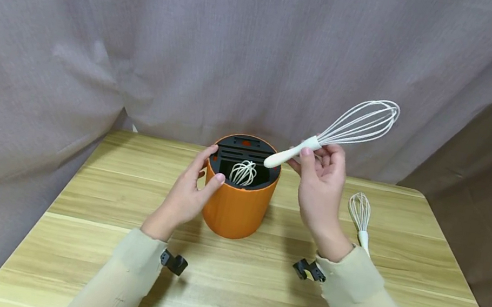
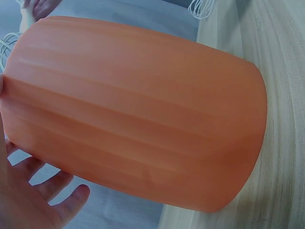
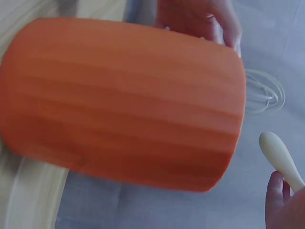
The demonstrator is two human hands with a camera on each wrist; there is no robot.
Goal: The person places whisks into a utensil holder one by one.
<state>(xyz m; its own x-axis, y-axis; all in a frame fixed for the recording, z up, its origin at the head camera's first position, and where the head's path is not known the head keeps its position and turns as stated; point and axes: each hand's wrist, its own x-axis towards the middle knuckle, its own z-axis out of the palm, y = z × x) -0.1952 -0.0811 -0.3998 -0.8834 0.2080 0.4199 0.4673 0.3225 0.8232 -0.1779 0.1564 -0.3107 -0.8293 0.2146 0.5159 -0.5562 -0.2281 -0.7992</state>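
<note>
My left hand (image 1: 185, 195) holds the left side of an orange round utensil holder (image 1: 237, 215), thumb at its near rim and a finger at the far left of the rim. A black slotted insert (image 1: 246, 154) tops the holder. Wire loops of one whisk (image 1: 243, 174) stick up from its large front opening; the rest is hidden inside. Right of the rim, my right hand (image 1: 322, 191) pinches a second white whisk by its handle (image 3: 279, 155). This whisk is tilted, wire loops up to the right, with the handle's end over the holder's right edge in the head view.
A smaller white whisk (image 1: 360, 215) lies on the wooden table (image 1: 221, 292) to the right, partly behind my right forearm. Grey curtain cloth (image 1: 225, 45) hangs along the table's back edge. A black wrist mount (image 1: 310, 270) sits at each cuff.
</note>
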